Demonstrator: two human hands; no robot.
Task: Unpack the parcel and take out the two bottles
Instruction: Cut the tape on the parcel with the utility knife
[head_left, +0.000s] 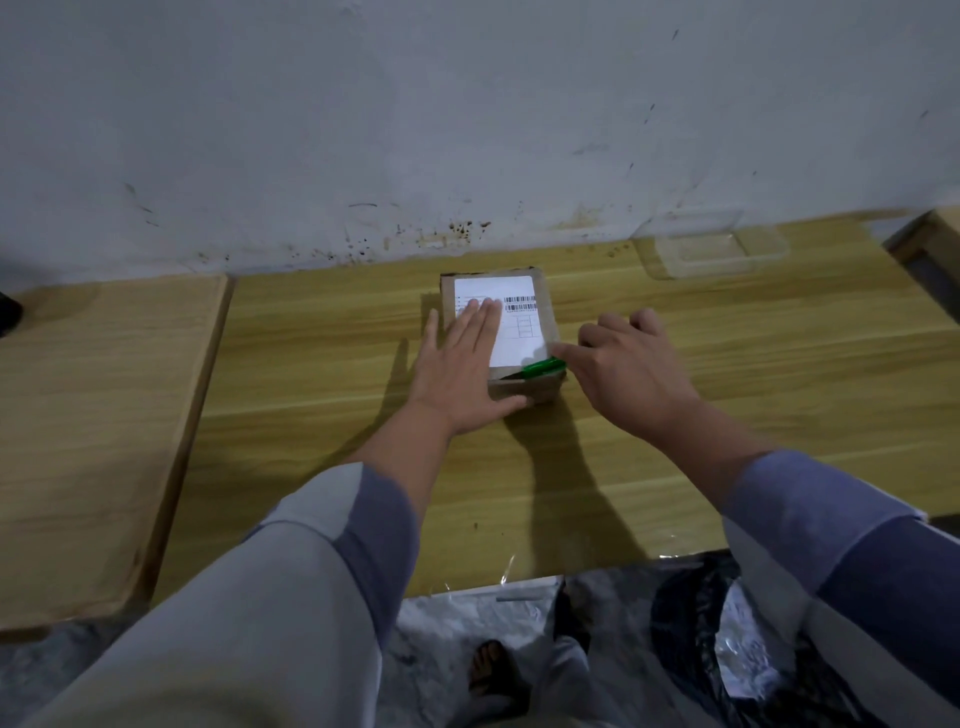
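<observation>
A small brown cardboard parcel (540, 291) with a white shipping label (514, 327) lies flat in the middle of the wooden table (337, 374). My left hand (460, 364) presses flat on the parcel's left side, fingers spread over the label. My right hand (623, 364) sits at the parcel's near right corner, its fingers closed on a green tool (543, 368) whose tip lies against the parcel's near edge. The bottles are hidden inside the parcel.
A clear plastic container (722, 249) stands at the back right of the table by the stained wall. A second wooden table (93, 405) adjoins on the left. Plastic wrapping and dark bags (691, 639) lie on the floor below, beside my foot.
</observation>
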